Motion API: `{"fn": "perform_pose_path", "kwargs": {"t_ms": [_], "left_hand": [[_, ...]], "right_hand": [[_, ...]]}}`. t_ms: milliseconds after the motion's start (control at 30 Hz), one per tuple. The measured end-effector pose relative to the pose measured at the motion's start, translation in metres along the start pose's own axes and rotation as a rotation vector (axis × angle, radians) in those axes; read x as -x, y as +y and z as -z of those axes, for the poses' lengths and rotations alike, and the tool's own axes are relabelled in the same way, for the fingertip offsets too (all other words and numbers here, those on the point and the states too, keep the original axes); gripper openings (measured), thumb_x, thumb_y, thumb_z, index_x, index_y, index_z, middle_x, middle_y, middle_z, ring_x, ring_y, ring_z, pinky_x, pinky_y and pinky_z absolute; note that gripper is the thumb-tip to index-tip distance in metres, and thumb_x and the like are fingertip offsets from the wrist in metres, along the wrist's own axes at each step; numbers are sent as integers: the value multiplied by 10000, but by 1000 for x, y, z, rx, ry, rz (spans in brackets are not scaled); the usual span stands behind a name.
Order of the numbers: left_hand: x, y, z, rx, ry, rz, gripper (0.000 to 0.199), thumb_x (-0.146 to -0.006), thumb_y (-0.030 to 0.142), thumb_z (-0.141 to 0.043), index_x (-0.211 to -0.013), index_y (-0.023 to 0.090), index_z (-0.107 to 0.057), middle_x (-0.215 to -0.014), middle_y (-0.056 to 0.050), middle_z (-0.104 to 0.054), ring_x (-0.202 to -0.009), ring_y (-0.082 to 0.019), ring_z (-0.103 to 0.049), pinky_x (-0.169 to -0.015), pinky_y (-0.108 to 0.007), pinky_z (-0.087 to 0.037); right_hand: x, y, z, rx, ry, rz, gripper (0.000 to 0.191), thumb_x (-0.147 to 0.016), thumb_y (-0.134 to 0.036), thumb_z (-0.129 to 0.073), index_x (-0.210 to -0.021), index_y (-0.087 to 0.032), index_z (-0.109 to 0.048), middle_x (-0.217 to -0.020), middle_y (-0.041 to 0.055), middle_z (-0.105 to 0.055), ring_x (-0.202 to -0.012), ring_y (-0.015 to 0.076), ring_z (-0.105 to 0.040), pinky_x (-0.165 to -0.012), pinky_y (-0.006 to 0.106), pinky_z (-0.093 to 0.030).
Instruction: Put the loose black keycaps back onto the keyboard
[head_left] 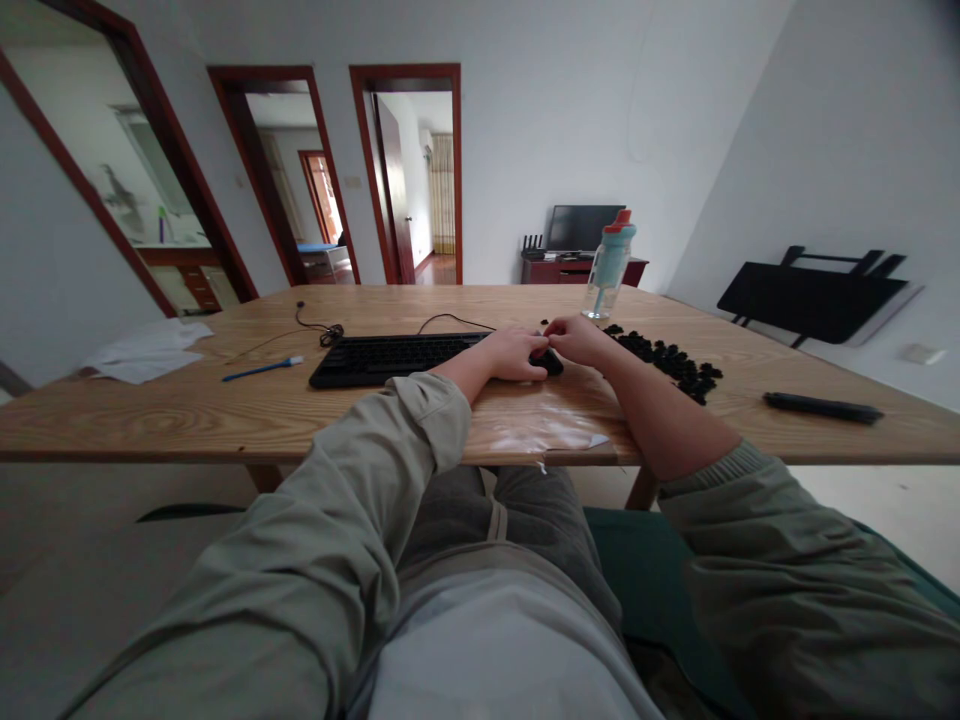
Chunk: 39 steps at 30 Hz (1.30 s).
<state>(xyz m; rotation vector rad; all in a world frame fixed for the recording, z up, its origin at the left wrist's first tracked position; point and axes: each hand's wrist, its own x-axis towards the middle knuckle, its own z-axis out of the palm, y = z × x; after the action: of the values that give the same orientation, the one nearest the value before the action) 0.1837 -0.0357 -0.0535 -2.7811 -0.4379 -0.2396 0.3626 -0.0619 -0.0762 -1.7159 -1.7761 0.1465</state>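
A black keyboard (397, 358) lies on the wooden table in front of me, its right part covered by my hands. My left hand (516, 353) rests over that right end, fingers bent across the top and thumb along the front edge, holding it. Close against it, my right hand (576, 340) has its fingertips pinched together above the keys; whatever is between them is too small to make out. To the right of the hands spreads a pile of small black pieces that look like keycaps (667, 362).
A clear bottle with a red lid (611, 265) stands behind the pile. A dark elongated object (823, 407) lies at the right. On the left are a blue brush (259, 369), a cable (330, 335) and crumpled white paper (146, 348). Clear film (551, 428) covers the front edge.
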Motion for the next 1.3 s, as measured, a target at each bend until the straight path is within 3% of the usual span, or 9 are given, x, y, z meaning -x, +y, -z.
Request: {"fn": "perform_pose_path", "kwargs": {"t_ms": [200, 433, 700, 900, 967, 1100, 1167, 1300], "left_hand": [[-2, -1, -3, 31, 1, 21, 435, -815, 436, -581, -1129, 143, -654, -1124, -110, -662, -1021, -252, -601, -907, -337, -447], [-6, -2, -7, 88, -33, 104, 508, -795, 616, -592, -1048, 184, -677, -1153, -91, -646, -1067, -267, -572, -930, -362, -429], [-8, -7, -13, 168, -31, 150, 509, -744, 635, -624, -855, 141, -672, -920, -87, -662, -849, -233, -591, -759, -338, -435], [-1, -18, 1, 405, 38, 134, 560, -674, 571, -718, -1018, 139, -619, -949, -70, -644, -827, -195, -567, -731, -306, -418], [11, -36, 14, 452, 55, 259, 456, -753, 563, -636, -901, 135, -586, -824, -54, -609, -739, -172, -525, -655, -293, -389], [63, -94, 35, 328, 359, 525, 299, -847, 441, -535, -826, 143, -540, -805, -56, -587, -728, -159, -501, -656, -282, -367], [102, -126, 39, 225, 371, 697, 316, -875, 457, -515, -872, 144, -559, -847, -68, -611, -763, -171, -528, -679, -281, -380], [181, -174, 40, 63, 286, 1041, 352, -909, 487, -480, -987, 170, -609, -998, -83, -663, -887, -208, -583, -763, -290, -415]], "right_hand": [[-1, 0, -1, 4, 2, -13, 240, -819, -172, -566, -980, -104, -731, -907, 92, -718, -801, 182, -619, -678, 248, -428], [-5, 8, -7, -9, -21, 52, 223, -822, -158, -558, -963, -118, -727, -902, 84, -717, -789, 171, -611, -691, 246, -434], [1, -1, -4, -86, -30, 73, 191, -822, -193, -628, -976, -115, -710, -948, 88, -713, -790, 154, -601, -721, 237, -448], [12, -12, 11, -12, -147, 156, 185, -837, -167, -570, -949, -145, -716, -868, 47, -702, -746, 147, -590, -662, 228, -427], [18, -22, 9, 64, -179, 161, 198, -865, -233, -549, -951, -164, -715, -839, 43, -697, -728, 161, -590, -643, 245, -418], [30, -47, -8, 366, -54, 281, 325, -921, -362, -469, -951, -152, -715, -956, 117, -707, -855, 232, -621, -738, 305, -426], [33, -57, -18, 476, 10, 360, 407, -953, -401, -409, -976, -128, -711, -1014, 156, -700, -915, 263, -628, -796, 338, -427], [33, -59, -29, 539, 45, 408, 492, -986, -451, -342, -1025, -104, -689, -1039, 173, -695, -943, 284, -641, -837, 368, -426]]}}
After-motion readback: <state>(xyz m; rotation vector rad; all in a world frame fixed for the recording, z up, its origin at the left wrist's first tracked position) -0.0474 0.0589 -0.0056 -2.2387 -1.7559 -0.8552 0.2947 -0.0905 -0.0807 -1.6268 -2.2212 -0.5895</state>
